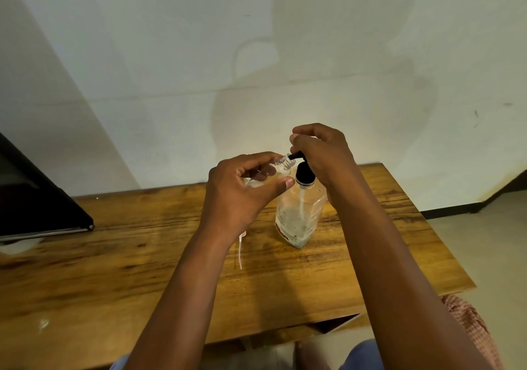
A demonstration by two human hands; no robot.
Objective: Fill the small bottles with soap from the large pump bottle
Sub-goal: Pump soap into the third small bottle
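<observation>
Clear small bottle (281, 165) in left hand (242, 190) meets black pump nozzle (295, 156).

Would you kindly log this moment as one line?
left hand holds small bottle | right hand on pump | nozzle at mouth

Left hand (242, 190) around small clear bottle (281, 166), mouth at black pump spout (295, 156); right hand (322, 153) atop pump
</observation>
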